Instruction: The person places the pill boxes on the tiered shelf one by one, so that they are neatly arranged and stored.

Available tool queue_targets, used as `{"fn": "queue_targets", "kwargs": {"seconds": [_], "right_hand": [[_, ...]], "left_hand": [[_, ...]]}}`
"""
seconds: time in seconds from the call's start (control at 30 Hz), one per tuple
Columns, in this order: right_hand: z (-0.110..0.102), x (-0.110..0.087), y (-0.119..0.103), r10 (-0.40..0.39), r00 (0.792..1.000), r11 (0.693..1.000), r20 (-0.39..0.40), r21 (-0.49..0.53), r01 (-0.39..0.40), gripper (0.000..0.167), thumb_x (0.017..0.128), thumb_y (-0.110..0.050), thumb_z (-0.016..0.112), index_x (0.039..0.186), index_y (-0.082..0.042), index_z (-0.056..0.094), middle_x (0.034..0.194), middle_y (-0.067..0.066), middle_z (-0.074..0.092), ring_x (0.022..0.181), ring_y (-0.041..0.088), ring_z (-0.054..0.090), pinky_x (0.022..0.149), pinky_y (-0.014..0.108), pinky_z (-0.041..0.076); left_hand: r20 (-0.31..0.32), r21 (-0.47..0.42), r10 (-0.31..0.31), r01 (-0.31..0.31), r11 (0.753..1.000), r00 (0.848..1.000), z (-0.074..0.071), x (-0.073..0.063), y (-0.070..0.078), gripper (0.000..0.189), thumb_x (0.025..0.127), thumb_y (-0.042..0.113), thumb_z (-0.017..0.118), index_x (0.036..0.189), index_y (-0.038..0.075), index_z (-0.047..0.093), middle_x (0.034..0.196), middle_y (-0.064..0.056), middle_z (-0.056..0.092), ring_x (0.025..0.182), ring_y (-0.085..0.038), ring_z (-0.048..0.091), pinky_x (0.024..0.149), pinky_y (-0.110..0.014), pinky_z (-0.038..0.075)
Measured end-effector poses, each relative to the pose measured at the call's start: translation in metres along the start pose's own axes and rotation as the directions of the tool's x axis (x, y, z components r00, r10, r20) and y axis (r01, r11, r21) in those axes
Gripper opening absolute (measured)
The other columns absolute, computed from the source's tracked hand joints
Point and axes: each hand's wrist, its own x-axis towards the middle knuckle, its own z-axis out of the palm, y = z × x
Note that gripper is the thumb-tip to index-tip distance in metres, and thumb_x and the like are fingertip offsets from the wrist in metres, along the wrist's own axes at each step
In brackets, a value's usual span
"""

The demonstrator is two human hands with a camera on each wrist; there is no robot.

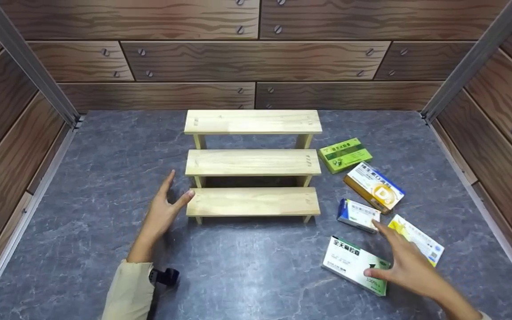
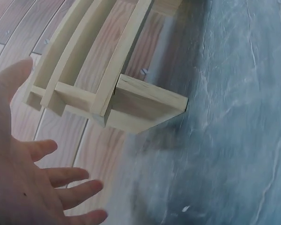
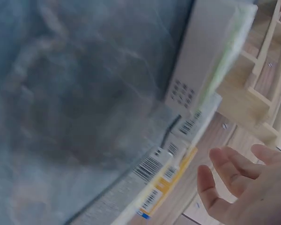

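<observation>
A pale three-tier wooden stand (image 1: 252,202) stands mid-floor. My left hand (image 1: 160,215), fingers spread and holding nothing, hovers by its lower left end; the left wrist view shows the hand apart from the wood. On the right, my right hand (image 1: 409,264) is over several medicine boxes with thumb and fingers apart, gripping none. Nearest its thumb lies a white-and-green box (image 1: 349,262). A small blue-and-white box (image 1: 357,214) is by its fingertips, and a yellow-and-white box (image 1: 425,242) is partly hidden behind the hand. Whether the right hand touches any box I cannot tell.
Farther back lie a white-and-orange D3 box (image 1: 374,186) and a green box (image 1: 346,155), the latter close to the stand's right side. Wood-patterned panels (image 1: 256,62) wall in the grey marbled surface (image 1: 238,266). Metal posts stand at both back corners.
</observation>
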Motion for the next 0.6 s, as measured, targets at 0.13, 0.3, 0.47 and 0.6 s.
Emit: {"fn": "queue_targets", "kwargs": {"seconds": [0.13,0.3,0.47,0.6], "right_hand": [[0.008,-0.005,0.005,-0.020,0.999,1.000,0.034,-0.007,0.020,0.113,0.058,-0.053,0.087,0.145,-0.002,0.035,0.139,0.030,0.046,0.122,0.051,0.047,0.096,0.065,0.038],[0.016,-0.011,0.007,-0.041,0.997,0.999,0.061,-0.033,0.043,0.115,0.055,-0.058,0.086,0.144,-0.003,0.037,0.135,0.026,0.050,0.122,0.046,0.049,0.093,0.064,0.038],[0.023,-0.015,0.008,-0.056,0.996,0.996,0.064,-0.069,0.060,0.111,0.054,-0.063,0.083,0.140,-0.005,0.043,0.130,0.017,0.054,0.119,0.037,0.052,0.089,0.060,0.040],[0.026,-0.016,0.010,-0.053,0.996,0.992,0.068,-0.107,0.060,0.110,0.053,-0.065,0.082,0.139,-0.007,0.045,0.126,0.014,0.056,0.115,0.034,0.053,0.088,0.058,0.041]], "left_hand": [[0.031,-0.105,-0.039,0.042,0.994,0.999,0.006,0.002,-0.004,0.086,0.089,0.035,0.066,0.156,0.011,0.016,0.152,-0.027,0.029,0.136,-0.044,0.038,0.108,-0.054,0.036],[0.041,-0.158,-0.069,0.075,0.985,0.997,0.011,0.003,-0.009,0.085,0.088,0.031,0.068,0.154,0.009,0.019,0.144,-0.025,0.039,0.120,-0.038,0.051,0.095,-0.043,0.046],[0.017,-0.198,-0.057,0.059,0.978,0.998,0.012,0.003,-0.013,0.078,0.088,0.025,0.070,0.152,0.012,0.028,0.130,-0.021,0.051,0.097,-0.023,0.056,0.079,-0.028,0.047],[-0.019,-0.232,-0.037,0.032,0.972,0.999,0.014,0.003,-0.015,0.071,0.086,0.019,0.072,0.148,0.013,0.038,0.114,-0.016,0.057,0.082,-0.014,0.055,0.069,-0.026,0.046]]}}
